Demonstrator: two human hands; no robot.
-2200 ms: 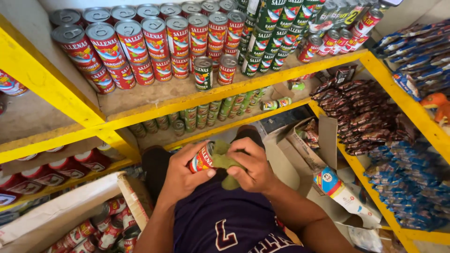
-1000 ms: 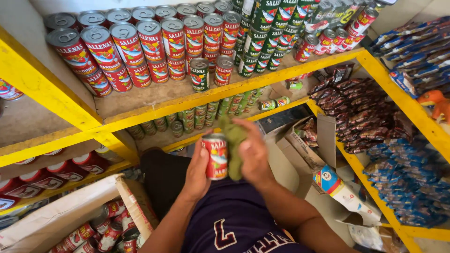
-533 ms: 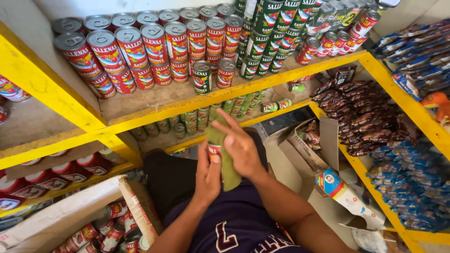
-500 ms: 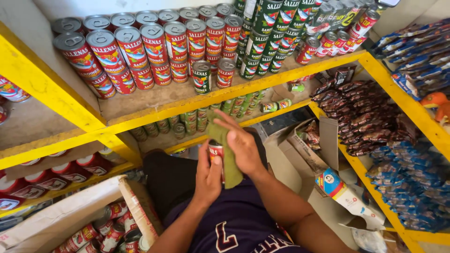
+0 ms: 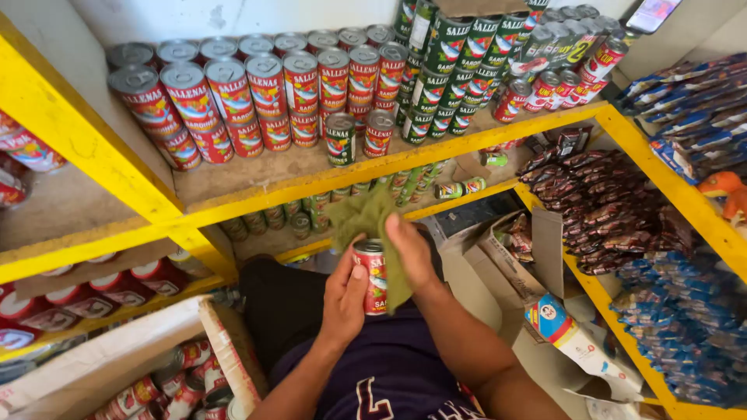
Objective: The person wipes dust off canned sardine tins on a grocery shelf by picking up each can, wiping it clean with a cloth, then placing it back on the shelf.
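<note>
Below the yellow-edged metal shelf (image 5: 257,194), at the middle of the view, the left hand (image 5: 345,299) is wrapped around a red cylindrical tin can with a silver top (image 5: 371,272), holding it upright over the person's lap. The right hand (image 5: 411,250) presses a crumpled olive-green cloth (image 5: 367,222) against the can's right side and top, fingers closed over the fabric, so the cloth drapes behind and beside the can. Both hands sit close together, touching the can from opposite sides. On the shelf above stand rows of red-labelled tins (image 5: 257,93) at the left and green-labelled tins (image 5: 436,78) at the right. A cardboard box holding more red cans (image 5: 167,389) lies at the lower left. Dark brown snack packets (image 5: 607,210) fill the neighbouring rack on the right, with blue packets (image 5: 685,334) below them.
</note>
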